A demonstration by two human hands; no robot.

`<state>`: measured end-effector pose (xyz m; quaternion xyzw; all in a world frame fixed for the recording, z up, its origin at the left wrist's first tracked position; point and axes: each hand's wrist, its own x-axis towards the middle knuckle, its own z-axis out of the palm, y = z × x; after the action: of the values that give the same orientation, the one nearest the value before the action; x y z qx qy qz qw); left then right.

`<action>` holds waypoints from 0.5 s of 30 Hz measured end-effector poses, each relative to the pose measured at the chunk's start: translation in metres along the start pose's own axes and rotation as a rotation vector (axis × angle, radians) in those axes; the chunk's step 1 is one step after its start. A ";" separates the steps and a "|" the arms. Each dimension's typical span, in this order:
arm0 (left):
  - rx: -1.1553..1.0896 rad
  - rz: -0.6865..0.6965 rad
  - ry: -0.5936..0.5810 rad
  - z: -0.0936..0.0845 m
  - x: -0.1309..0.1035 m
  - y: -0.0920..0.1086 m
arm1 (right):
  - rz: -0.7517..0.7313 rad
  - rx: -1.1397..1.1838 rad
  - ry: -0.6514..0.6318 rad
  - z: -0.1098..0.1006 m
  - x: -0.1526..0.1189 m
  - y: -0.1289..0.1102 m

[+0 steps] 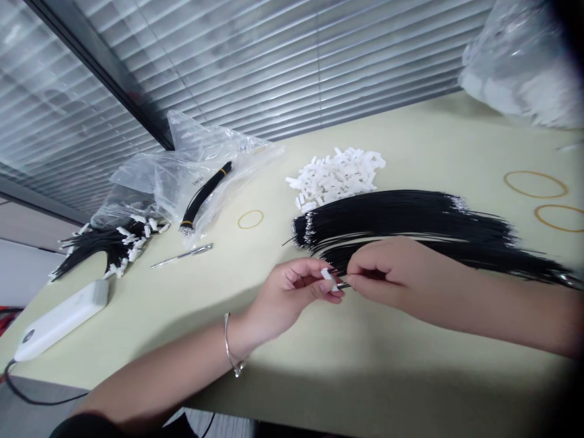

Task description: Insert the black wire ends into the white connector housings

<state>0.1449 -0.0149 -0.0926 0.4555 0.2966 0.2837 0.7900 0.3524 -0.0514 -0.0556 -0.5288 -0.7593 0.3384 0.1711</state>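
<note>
- Grey blinds [292, 67] close the back of the room; one dark post [95, 70] crosses them at a slant.
- Pale table [433, 146], smooth, lies before me and carries my things.
- Loose wires [387, 216], black, are spread in long layers with silver tips; I see no white on them, so I judge that much is left.
- Finished bunch [98, 237], far left: white parts sit on its wire ends, so this portion seems done.
- Heap [337, 176] of white parts lies just behind the loose wires.
- Left hand [292, 289]: my fingers are closed around one white piece [328, 278].
- Right hand [387, 267]: my thumb and finger pinch a thin wire [343, 286] at this piece; how deep it goes, I cannot tell.
</note>
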 end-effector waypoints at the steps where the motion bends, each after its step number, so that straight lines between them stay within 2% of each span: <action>1: -0.003 0.000 0.001 0.000 0.000 0.000 | 0.015 0.012 -0.005 0.002 0.001 0.000; 10: 0.014 -0.011 0.017 0.001 0.000 0.002 | -0.007 0.041 0.002 0.006 0.004 0.005; 15: 0.013 0.004 0.012 0.001 -0.001 0.002 | -0.094 0.025 -0.011 0.011 0.003 0.006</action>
<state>0.1452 -0.0152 -0.0904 0.4594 0.3024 0.2862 0.7846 0.3484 -0.0505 -0.0675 -0.4884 -0.7800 0.3423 0.1894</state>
